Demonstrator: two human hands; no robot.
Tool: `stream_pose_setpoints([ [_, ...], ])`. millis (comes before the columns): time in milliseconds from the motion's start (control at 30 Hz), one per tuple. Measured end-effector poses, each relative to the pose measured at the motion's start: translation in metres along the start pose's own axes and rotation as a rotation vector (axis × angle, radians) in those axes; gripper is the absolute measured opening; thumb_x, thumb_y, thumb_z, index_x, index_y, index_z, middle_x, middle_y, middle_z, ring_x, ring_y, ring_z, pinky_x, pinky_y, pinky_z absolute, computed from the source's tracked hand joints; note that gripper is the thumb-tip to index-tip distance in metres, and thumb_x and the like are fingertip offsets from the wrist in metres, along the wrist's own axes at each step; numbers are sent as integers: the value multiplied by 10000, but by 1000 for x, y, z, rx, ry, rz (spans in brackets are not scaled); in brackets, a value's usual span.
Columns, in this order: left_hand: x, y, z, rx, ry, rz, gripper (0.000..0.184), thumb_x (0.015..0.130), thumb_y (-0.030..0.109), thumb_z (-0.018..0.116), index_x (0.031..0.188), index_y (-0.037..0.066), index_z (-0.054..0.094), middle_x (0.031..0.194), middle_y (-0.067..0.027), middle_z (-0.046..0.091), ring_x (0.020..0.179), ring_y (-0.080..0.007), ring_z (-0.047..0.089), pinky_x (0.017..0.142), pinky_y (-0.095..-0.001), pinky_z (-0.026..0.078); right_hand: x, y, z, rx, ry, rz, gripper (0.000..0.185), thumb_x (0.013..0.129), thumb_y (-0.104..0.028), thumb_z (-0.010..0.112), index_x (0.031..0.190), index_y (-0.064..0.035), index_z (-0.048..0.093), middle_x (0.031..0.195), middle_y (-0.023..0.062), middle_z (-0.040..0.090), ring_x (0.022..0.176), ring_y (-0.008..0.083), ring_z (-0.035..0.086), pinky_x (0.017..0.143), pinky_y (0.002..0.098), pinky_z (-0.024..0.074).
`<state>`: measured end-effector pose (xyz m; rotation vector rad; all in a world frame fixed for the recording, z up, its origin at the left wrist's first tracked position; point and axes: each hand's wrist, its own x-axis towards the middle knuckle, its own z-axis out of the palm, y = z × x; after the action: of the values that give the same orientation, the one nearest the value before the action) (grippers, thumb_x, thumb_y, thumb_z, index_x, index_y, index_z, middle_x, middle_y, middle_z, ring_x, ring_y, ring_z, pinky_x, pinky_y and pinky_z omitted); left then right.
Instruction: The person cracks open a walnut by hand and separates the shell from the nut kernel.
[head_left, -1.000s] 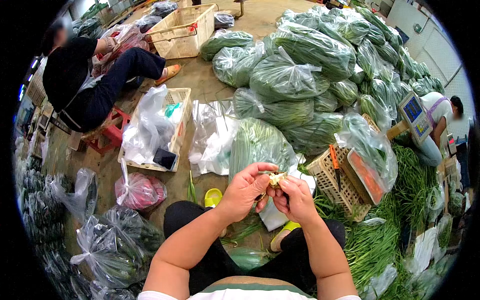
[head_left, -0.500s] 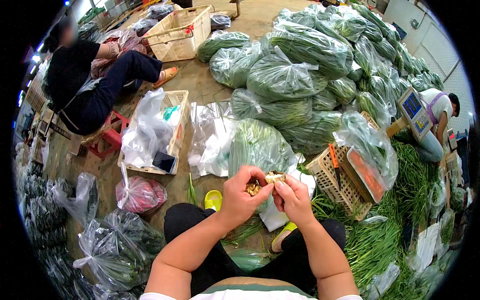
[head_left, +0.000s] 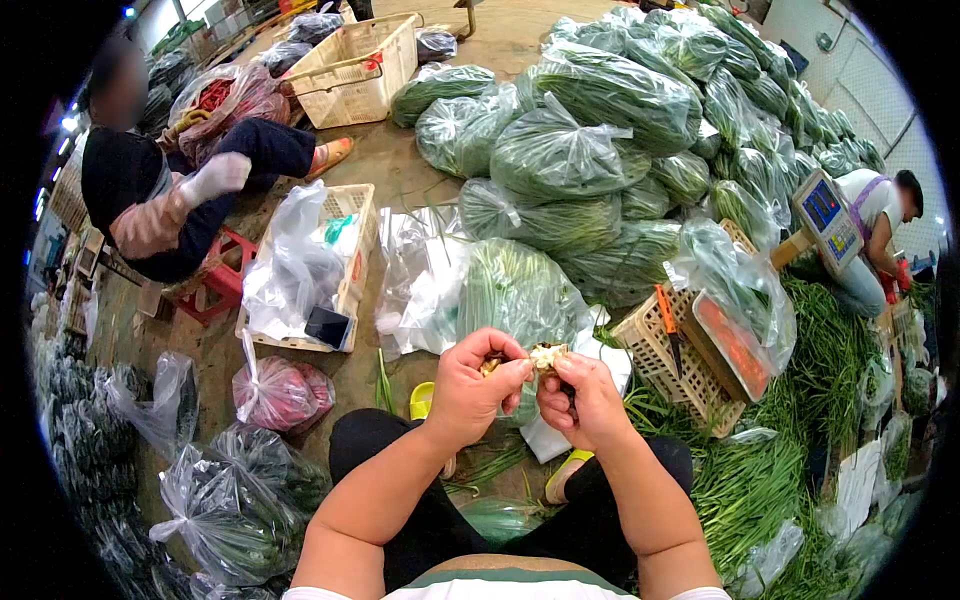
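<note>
My left hand is closed around brown and yellowish pieces, its thumb and forefinger meeting a small pale, crumbly piece. On the other side of that piece, my right hand pinches it between thumb and finger; something dark shows under its curled fingers. What exactly the pieces are is too small to tell. Both hands are close together above my lap, in front of a clear bag of long green vegetables.
A crate with plastic bags and a phone stands left of centre. Bagged greens are piled ahead. At right are a crate with an orange-handled knife, a scale and loose greens. One person sits at left, another crouches at right.
My hands have drawn slightly apart around the pale piece. The seated person's gloved hand has come down from the red bag towards their knee. The person at right now shows red gloves.
</note>
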<state>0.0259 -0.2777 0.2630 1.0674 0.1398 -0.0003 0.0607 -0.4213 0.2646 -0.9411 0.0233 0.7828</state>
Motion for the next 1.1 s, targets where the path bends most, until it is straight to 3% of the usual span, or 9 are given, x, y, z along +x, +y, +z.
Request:
stream_pose_setpoints([
  [200,4,4,-11,74,43,14,59,772,64,575,783,25,532,649,-1,526,457,-36,444,386,-183,355,0,-8,-8,179,-80,-8,179,834,-196,444,755,-35,440,530,22,377,392,89,322,338,205,260],
  [300,4,9,-17,278,-218,-220,64,762,81,598,762,17,593,648,6,527,477,-35,441,405,-184,351,-2,-12,-6,54,21,-81,175,822,-186,473,739,-35,442,542,29,402,393,81,334,336,200,271],
  [467,6,-3,-17,509,-335,156,103,731,51,610,822,22,649,662,0,518,499,-45,450,432,-177,370,-4,-12,-11,-13,9,-140,175,820,-178,484,725,-35,453,539,20,408,395,70,341,333,193,267],
  [567,4,10,-14,486,-267,-107,160,723,67,632,880,38,639,753,10,532,534,-35,449,458,-168,356,-5,-11,-10,-65,16,-158,176,821,-175,479,716,-36,460,534,13,413,394,67,349,334,189,265],
  [800,-7,19,-5,91,-309,95,277,726,25,620,1001,28,584,745,-25,534,493,-55,444,411,-177,349,-56,-34,30,-357,-202,-161,144,795,-146,504,760,-7,524,560,35,484,436,107,452,391,236,356],
  [867,-7,20,-4,30,-288,-20,236,741,34,608,975,4,584,695,-25,528,475,-57,438,402,-182,346,-64,-42,40,-758,-555,-734,214,753,-157,568,890,7,552,602,72,515,501,208,517,466,289,413],
  [933,-3,18,-5,-28,-281,-63,204,753,46,598,949,-9,585,656,-24,518,466,-59,432,396,-185,344,-84,-58,70,-294,-689,-614,312,815,-177,478,602,52,487,519,143,506,426,239,496,406,308,401],
  [1000,0,17,-6,-86,-277,-99,178,765,57,588,923,-23,586,617,-23,508,457,-60,427,390,-189,342,-72,-56,68,-478,-885,-1071,170,779,-97,517,729,62,549,598,111,519,422,234,485,359,301,369],
  [1100,3,17,-9,-161,-237,-142,143,786,83,569,855,-42,582,557,-13,479,440,-66,413,379,-201,345,-75,-66,73,-588,-848,-1166,147,754,-84,528,735,60,546,601,107,513,430,226,485,356,297,356],
])
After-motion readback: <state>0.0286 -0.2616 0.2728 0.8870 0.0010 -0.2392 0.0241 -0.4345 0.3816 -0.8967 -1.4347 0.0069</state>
